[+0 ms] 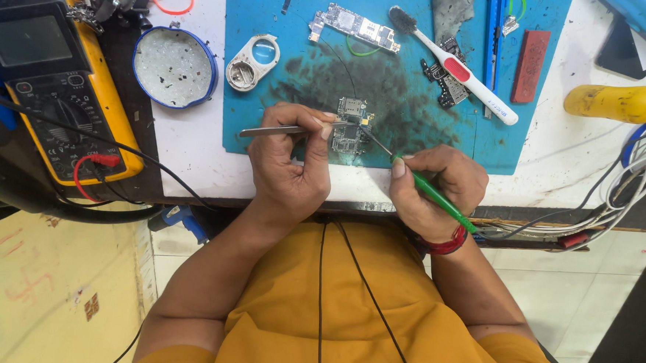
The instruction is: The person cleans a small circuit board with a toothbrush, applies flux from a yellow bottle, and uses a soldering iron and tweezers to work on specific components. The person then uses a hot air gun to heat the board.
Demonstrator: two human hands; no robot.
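left hand [288, 165] pinches slim steel tweezers [281, 131]; right hand [434, 189] grips a green-handled probe [431, 191], tip on the small green circuit board [352, 124] on the stained blue work mat [428, 139]. nearby: white-and-red toothbrush [458, 67], second board [355, 27], round blue-rimmed tin lid [174, 67], yellow multimeter [48, 79] with its top edge cut off. the left fingers hide part of the board. white bench [192, 145], cable tangle [632, 190] at the right edge.

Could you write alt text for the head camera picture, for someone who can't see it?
Seen from above, a person's left hand holds metal tweezers and the right hand a green-handled tool, both tips on a small circuit board on a blue work mat. A yellow multimeter lies at the left; a toothbrush and another circuit board lie on the mat.
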